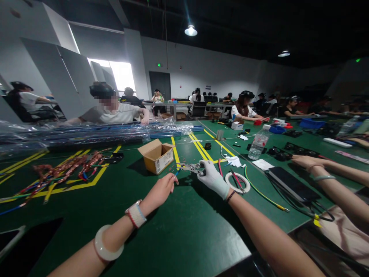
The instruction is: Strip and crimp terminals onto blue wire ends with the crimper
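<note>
Two hands of mine are facing each other low over the green table (161, 246). My bare left hand (160, 194) is pinching a short blue wire (177, 173), its fingers closed together on it, and the wire's long axis is pointing forward and slightly right, away from me. My gloved right hand (212, 177) is gripping a metal hand tool (190, 168), whose nose is stretching leftward toward the wire's far end. So the wire is lying to the left of my right hand, with the tool spanning most of the gap and my left hand being the nearer one. Whether the nose is touching the wire I cannot tell. An open cardboard box (158, 165) is standing just beyond my left hand, and a white ring (247, 184) is resting just right of my glove.
</note>
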`<state>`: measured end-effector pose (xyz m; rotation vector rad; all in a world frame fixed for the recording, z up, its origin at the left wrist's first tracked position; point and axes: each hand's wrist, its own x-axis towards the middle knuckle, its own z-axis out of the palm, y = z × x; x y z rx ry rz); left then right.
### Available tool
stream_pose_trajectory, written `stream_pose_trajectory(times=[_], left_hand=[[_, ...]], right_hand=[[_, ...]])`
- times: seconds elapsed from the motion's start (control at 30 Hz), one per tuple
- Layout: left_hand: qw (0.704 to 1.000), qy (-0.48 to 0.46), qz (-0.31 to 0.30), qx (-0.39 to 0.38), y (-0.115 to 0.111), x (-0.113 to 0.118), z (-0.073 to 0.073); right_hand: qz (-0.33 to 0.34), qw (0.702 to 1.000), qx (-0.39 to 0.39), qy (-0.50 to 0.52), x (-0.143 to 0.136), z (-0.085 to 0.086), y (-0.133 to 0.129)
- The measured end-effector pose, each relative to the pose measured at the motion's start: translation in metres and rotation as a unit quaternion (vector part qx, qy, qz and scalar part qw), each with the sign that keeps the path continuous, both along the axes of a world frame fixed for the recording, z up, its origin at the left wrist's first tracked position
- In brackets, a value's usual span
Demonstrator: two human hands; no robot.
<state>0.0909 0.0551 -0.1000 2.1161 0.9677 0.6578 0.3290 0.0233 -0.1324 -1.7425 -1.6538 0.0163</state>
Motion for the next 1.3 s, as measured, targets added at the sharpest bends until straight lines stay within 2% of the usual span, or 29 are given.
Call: stream_pose_trajectory(times=[0.1,0.27,0.4,0.67,0.8,0.87,0.97,1.17,1.3], left_hand=[[1.000,-0.002,-0.002,-0.011,-0.004,0.000,0.003],[0.999,-0.029,-0.005,-0.024,-0.005,-0.002,0.006],[0.999,-0.046,-0.011,-0.018,-0.004,-0.004,0.007],[0.998,-0.044,-0.018,0.048,-0.013,-0.008,0.027],[0.996,-0.051,-0.033,0.063,-0.013,-0.010,0.032],[0.996,-0.051,-0.037,0.070,-0.011,-0.012,0.032],[0.995,-0.046,-0.039,0.085,-0.008,-0.014,0.030],[0.992,-0.047,-0.038,0.106,-0.003,-0.017,0.025],[0.992,-0.046,-0.044,0.108,0.004,-0.019,0.018]], right_hand=[[0.006,1.000,0.000,-0.019,-0.004,0.009,-0.004],[-0.021,0.997,-0.014,-0.068,-0.010,0.024,-0.011],[-0.005,0.993,-0.001,-0.114,-0.013,0.034,-0.015],[0.073,0.996,-0.054,0.027,-0.015,0.042,-0.023],[0.124,0.978,-0.112,0.127,-0.015,0.040,-0.023],[0.164,0.949,-0.169,0.211,-0.016,0.039,-0.024],[0.234,0.886,-0.236,0.324,-0.019,0.040,-0.028],[0.375,0.755,-0.315,0.436,-0.025,0.042,-0.036],[0.419,0.653,-0.361,0.518,-0.030,0.040,-0.040]])
